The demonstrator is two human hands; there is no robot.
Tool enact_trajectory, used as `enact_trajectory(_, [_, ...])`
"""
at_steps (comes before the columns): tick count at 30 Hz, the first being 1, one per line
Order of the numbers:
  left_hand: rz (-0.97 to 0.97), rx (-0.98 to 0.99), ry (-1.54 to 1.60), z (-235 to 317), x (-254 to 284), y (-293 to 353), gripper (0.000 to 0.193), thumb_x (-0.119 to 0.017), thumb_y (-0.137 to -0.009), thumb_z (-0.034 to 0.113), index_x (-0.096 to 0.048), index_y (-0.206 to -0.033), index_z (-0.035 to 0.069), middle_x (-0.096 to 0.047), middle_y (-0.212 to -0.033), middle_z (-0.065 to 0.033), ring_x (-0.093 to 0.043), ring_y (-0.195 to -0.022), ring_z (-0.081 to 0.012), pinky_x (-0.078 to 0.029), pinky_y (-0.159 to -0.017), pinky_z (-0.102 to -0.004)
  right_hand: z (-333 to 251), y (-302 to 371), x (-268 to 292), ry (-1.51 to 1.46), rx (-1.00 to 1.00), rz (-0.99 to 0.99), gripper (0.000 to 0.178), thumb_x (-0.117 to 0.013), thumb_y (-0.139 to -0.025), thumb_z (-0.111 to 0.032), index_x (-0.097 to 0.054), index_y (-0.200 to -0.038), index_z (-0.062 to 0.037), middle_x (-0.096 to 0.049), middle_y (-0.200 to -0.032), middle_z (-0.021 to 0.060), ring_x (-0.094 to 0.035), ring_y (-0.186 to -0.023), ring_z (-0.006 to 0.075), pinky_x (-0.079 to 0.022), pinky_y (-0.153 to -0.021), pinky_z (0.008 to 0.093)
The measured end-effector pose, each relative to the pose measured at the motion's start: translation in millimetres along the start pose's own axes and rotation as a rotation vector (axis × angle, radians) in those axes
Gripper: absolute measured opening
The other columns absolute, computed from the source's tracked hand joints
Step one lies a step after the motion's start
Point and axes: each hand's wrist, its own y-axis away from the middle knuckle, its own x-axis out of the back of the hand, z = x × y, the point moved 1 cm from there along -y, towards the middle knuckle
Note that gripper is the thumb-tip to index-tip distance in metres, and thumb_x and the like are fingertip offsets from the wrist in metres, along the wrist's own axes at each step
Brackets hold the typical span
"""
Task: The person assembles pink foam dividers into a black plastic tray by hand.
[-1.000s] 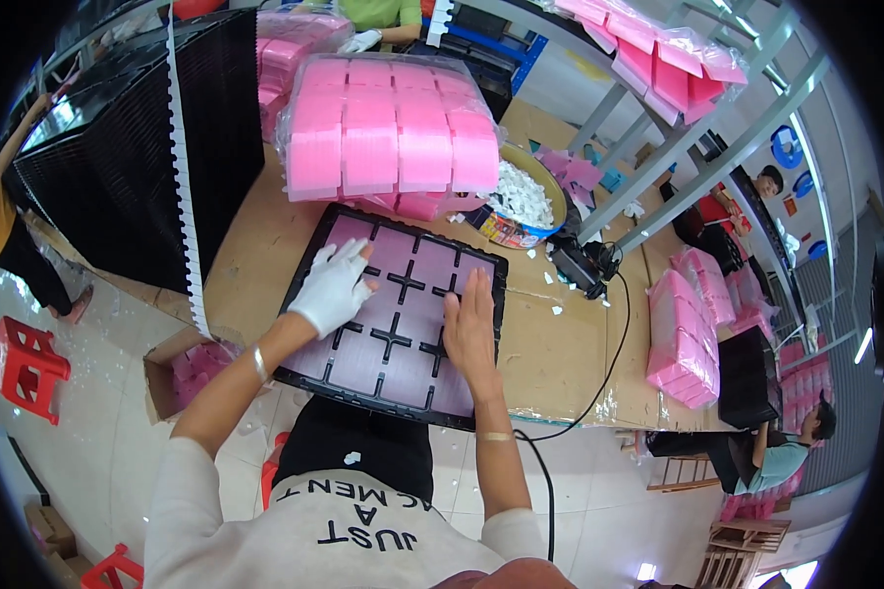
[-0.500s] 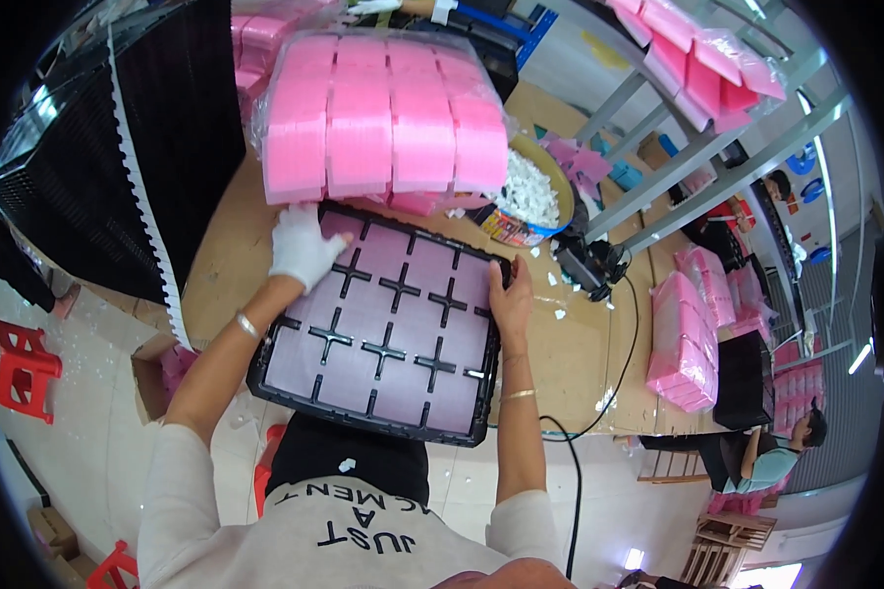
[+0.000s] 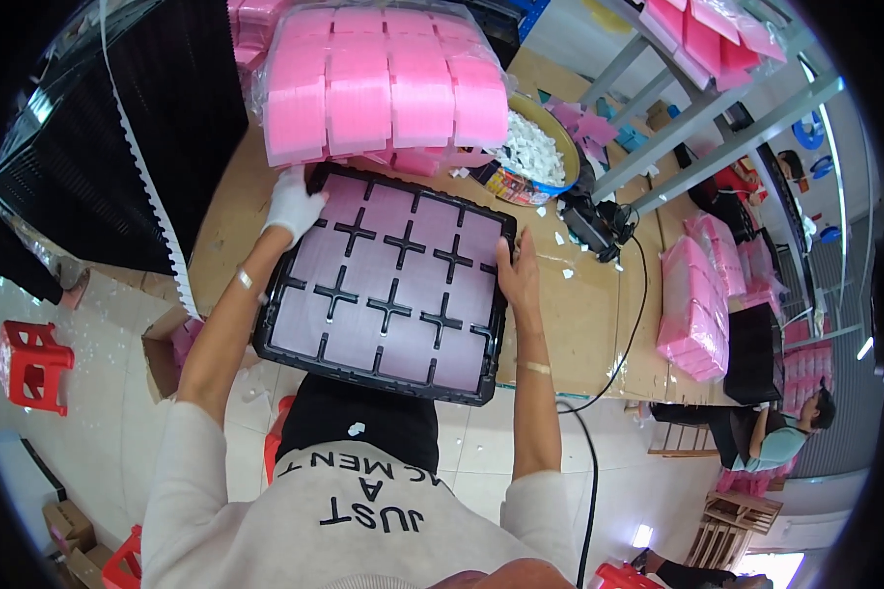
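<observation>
A black plastic tray (image 3: 393,385) lies before me, its near edge over the table's front edge. Lavender sheets (image 3: 370,270) fill it, divided by black cross-shaped ribs. My left hand (image 3: 296,208), in a white glove, grips the tray's far left rim; some of its fingers are hidden. Bare, my right hand (image 3: 522,275) rests along the right rim with its fingers stretched out and the thumb apart, touching the edge. Just beyond the tray stands a large bagged stack of pink foam pieces (image 3: 363,98).
A round tub (image 3: 535,162) of white scraps stands beyond the tray's right corner, beside a black corded device (image 3: 594,224). Tall black stacked trays (image 3: 157,128) rise at left. Pink bundles (image 3: 692,309) sit at right. A red stool (image 3: 37,365) and a seated person (image 3: 781,437) are farther off.
The tray sits slightly farther up in the view, as does the pink stack. My left thumb has drawn back toward the rim. My right fingers have straightened along the edge.
</observation>
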Motion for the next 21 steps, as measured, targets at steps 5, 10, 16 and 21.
enact_trajectory(5, [-0.030, 0.165, 0.117, 3.4, 59.5, 137.2, 0.091, -0.077, -0.085, 0.035, -0.035, -0.155, -0.006, -0.049, -0.147, -0.0336, -0.050, -0.136, -0.0464, -0.039, -0.116, -0.0443, -50.3, 145.3, 31.5, -0.123, -0.081, -0.006, 0.078, -0.063, -0.102, -0.035, -0.029, -0.154, 0.0132, -0.039, -0.156, 0.0342, -0.038, -0.148, 0.0431, -0.030, -0.121, 0.0429])
enact_trajectory(10, [-0.195, 0.122, 0.041, 16.6, 84.8, 184.1, 0.096, -0.082, -0.080, 0.025, -0.032, -0.156, -0.004, -0.050, -0.146, -0.0334, -0.051, -0.134, -0.0474, -0.038, -0.116, -0.0443, -70.6, 194.7, 23.1, -0.065, -0.055, 0.035, 0.077, -0.068, -0.099, -0.026, -0.030, -0.157, 0.0061, -0.039, -0.159, 0.0272, -0.036, -0.150, 0.0371, -0.030, -0.121, 0.0404])
enact_trajectory(16, [-0.221, 0.125, 0.347, -13.5, 95.0, 194.4, 0.089, -0.066, -0.083, 0.000, -0.027, -0.162, 0.007, -0.035, -0.158, -0.0337, -0.034, -0.149, -0.0435, -0.027, -0.124, -0.0385, -60.4, 187.7, 39.1, -0.344, -0.019, -0.173, 0.080, -0.058, -0.089, 0.004, -0.025, -0.161, 0.0007, -0.022, -0.169, 0.0212, -0.019, -0.158, 0.0314, -0.015, -0.127, 0.0380])
enact_trajectory(21, [-0.042, -0.193, 0.192, 12.9, 104.3, 210.0, 0.074, -0.050, -0.081, -0.003, -0.041, -0.155, 0.002, -0.039, -0.158, -0.0286, -0.030, -0.153, -0.0397, -0.020, -0.125, -0.0452, -57.9, 192.4, 50.9, -0.336, -0.012, -0.226, 0.079, -0.055, -0.081, 0.009, -0.040, -0.157, -0.0046, -0.022, -0.168, 0.0270, -0.019, -0.158, 0.0358, -0.017, -0.126, 0.0383])
